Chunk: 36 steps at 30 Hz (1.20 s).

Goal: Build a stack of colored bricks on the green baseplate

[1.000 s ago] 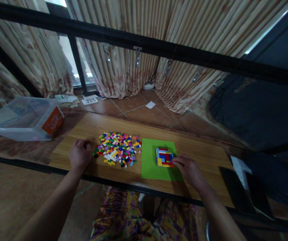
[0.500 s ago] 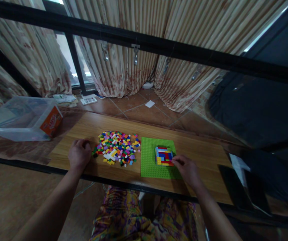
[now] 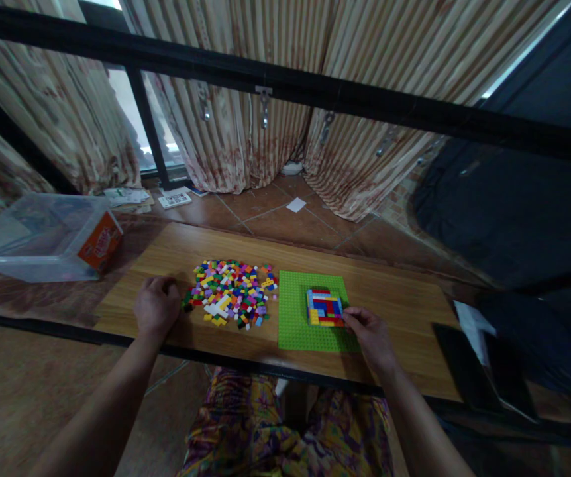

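Note:
A green baseplate [image 3: 295,321] lies on the wooden table [image 3: 405,311], with a small block of red, blue and yellow bricks [image 3: 324,307] built on it. My right hand [image 3: 371,333] rests at the block's right edge, fingers curled and pinched against it; what they hold is hidden. Left of the plate lies a pile of loose coloured bricks [image 3: 230,293]. My left hand [image 3: 157,306] sits on the table at the pile's left edge, curled into a loose fist.
A clear plastic box with an orange label [image 3: 51,235] stands on the left. A black bar [image 3: 285,86] crosses the view above. Dark flat objects [image 3: 484,377] lie at the table's right end. Papers [image 3: 176,197] lie on the tiled floor by the curtains.
My right hand has drawn slightly closer to the brick block's right side. The left hand has stayed by the pile. The view has shifted a little.

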Available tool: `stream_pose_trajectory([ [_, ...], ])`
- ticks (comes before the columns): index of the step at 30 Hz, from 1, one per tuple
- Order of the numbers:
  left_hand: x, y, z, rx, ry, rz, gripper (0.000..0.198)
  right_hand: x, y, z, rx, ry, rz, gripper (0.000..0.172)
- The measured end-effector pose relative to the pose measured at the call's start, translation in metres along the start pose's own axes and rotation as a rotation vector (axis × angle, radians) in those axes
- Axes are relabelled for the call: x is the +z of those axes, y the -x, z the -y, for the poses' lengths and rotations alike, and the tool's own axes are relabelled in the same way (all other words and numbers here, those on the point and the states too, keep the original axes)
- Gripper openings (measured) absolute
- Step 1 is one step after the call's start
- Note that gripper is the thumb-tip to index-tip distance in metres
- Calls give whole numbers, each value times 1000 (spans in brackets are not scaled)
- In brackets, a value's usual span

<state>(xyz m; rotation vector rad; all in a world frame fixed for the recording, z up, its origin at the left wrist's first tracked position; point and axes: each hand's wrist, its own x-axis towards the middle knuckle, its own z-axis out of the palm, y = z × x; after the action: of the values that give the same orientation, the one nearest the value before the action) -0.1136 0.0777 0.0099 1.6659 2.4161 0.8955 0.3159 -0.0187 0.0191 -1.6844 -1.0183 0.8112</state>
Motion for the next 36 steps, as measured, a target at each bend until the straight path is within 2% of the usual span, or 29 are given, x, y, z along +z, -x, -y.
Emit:
stream_pose_trajectory([
  [9, -1, 1, -2, -9, -8, 7, 29, 2, -3, -3, 18, 38, 12, 36],
  [17, -3, 1, -4, -18, -11, 7, 28, 3, -2, -7, -34, 56, 29, 34],
  [19, -2, 1, -4, -10, 0, 4, 28, 2, 1, -8, -35, 27, -35, 35],
  [23, 1, -1, 0, -4, 12, -11, 28, 2, 15, -7, -24, -57, -274, 37],
  [25, 3, -1, 2, -3, 8, -15, 28, 5, 27, -2, -45, -38, -301, 35],
  [27, 4, -1, 3, 6, 12, -20, 27, 13, 41, 7, -91, 23, -230, 33],
  [33, 8, 1, 5, 21, 40, -53, 25, 62, 79, 30, -303, 181, 194, 21],
  [36, 8, 1, 5, 23, 47, -51, 25, 89, 85, 35, -374, 239, 300, 19],
])
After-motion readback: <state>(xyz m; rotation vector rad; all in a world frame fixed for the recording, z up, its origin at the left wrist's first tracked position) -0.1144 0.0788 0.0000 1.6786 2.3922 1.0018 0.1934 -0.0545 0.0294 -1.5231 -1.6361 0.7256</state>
